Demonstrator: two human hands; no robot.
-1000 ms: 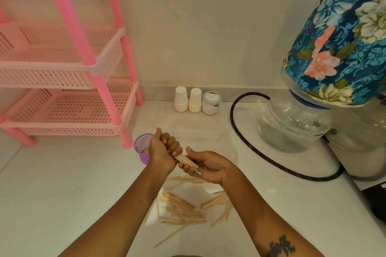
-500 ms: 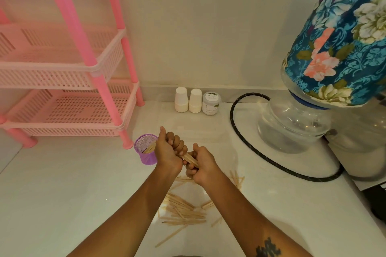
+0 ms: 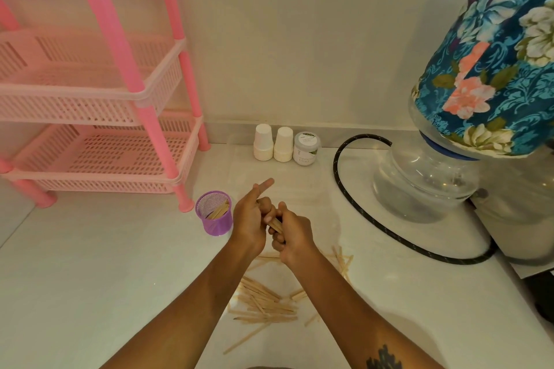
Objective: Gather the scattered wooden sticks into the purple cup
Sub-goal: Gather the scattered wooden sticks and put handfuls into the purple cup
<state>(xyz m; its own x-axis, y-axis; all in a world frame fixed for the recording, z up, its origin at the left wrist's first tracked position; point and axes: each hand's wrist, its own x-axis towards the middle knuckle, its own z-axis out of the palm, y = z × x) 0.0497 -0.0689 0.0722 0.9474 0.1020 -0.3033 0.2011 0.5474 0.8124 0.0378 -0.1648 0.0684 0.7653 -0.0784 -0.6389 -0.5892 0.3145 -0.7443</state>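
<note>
Several sticks point(image 3: 218, 211) already upright in cup point(image 3: 214, 213), far left. Left hand point(image 3: 251, 220) and right hand point(image 3: 292, 235) both curled round one bundle point(image 3: 275, 224), likely squaring it for dropping in. Many loose sticks point(image 3: 263, 302) scattered near on worktop point(image 3: 90, 278).

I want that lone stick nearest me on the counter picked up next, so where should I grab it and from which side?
Pinch the lone stick near its middle, across its narrow width, coming straight down from above. It lies flat on the counter, slanting away from the main pile, with bare surface on both long edges for fingertips. Being thin and flat, it may need sliding or tipping to lift.
</note>
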